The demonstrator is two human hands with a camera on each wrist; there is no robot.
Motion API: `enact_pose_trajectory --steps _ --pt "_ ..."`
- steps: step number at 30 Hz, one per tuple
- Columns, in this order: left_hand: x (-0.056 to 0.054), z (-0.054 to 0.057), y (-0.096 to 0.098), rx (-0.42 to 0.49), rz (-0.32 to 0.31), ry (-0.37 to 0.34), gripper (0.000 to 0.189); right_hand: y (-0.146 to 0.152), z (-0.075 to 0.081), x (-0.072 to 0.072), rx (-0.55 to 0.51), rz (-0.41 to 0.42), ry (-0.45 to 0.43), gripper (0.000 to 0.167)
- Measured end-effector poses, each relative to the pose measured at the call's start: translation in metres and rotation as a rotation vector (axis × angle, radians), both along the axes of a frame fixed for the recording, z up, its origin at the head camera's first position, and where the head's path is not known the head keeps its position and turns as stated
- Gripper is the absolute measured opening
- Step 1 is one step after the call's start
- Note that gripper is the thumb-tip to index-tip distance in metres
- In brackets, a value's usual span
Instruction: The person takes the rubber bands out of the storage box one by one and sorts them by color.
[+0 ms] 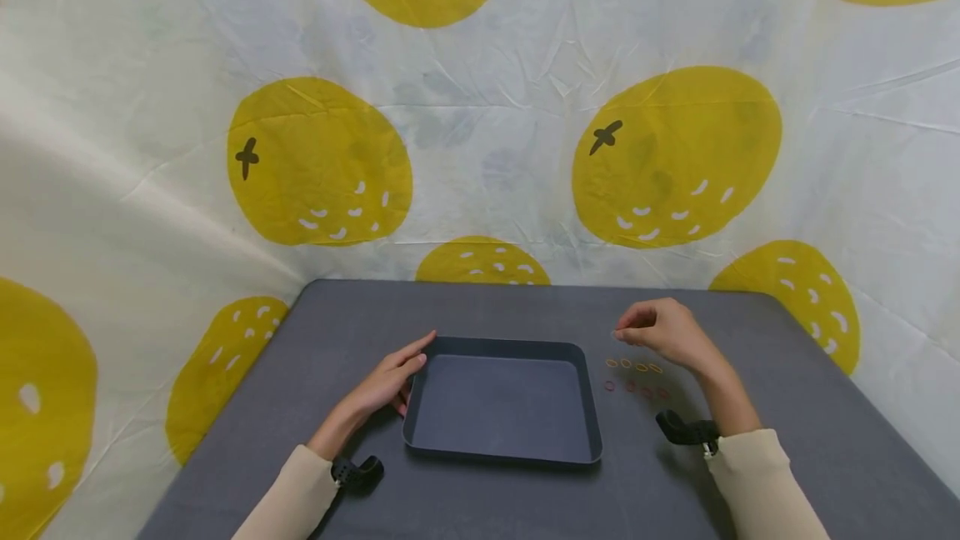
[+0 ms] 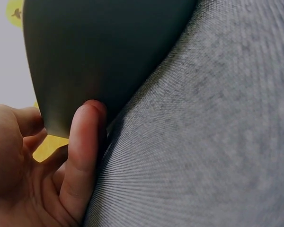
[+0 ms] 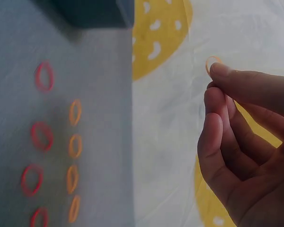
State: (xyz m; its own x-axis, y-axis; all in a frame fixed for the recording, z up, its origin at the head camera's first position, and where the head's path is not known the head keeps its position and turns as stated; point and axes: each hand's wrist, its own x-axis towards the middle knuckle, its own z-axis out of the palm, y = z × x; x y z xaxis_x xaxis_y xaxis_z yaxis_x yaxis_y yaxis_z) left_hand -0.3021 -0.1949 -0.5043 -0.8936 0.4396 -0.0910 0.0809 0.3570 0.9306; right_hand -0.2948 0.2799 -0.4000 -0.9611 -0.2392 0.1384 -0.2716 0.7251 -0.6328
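A shallow dark grey rectangular tray (image 1: 510, 348) lies on the table in the head view. My left hand (image 1: 385, 382) grips its left wall, with a fingertip (image 2: 85, 125) against the tray wall in the left wrist view. Above the table, right of the tray, my right hand (image 1: 669, 333) pinches a small orange rubber band (image 3: 208, 66) between thumb and fingertips. Below that hand lie a row of orange rubber bands (image 1: 612, 363) and, nearer the front, a row of red ones (image 1: 609, 386). Both rows also appear in the right wrist view.
A grey cloth covers the table (image 1: 487, 498). White curtains with yellow fruit prints (image 1: 495, 148) hang behind it and at both sides. Each wrist wears a black strapped device, such as the right one (image 1: 684, 430).
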Motion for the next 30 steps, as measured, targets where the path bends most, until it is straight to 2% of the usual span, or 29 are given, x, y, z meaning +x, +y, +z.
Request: enact_pose_trajectory --steps 6,13,22,30 --pt "-0.001 0.001 0.000 -0.003 0.009 -0.006 0.056 -0.026 0.012 -0.007 -0.006 0.051 -0.004 0.010" --pt "-0.003 -0.001 0.000 0.017 0.015 -0.008 0.056 -0.055 0.017 -0.017 0.005 0.125 0.011 0.009" --pt "-0.003 -0.002 0.001 0.031 0.022 -0.013 0.054 -0.092 0.010 -0.028 0.005 0.175 -0.027 0.005" --pt "-0.002 -0.001 0.001 0.031 0.021 -0.014 0.054 -0.126 0.005 -0.032 0.024 0.263 -0.016 0.006"
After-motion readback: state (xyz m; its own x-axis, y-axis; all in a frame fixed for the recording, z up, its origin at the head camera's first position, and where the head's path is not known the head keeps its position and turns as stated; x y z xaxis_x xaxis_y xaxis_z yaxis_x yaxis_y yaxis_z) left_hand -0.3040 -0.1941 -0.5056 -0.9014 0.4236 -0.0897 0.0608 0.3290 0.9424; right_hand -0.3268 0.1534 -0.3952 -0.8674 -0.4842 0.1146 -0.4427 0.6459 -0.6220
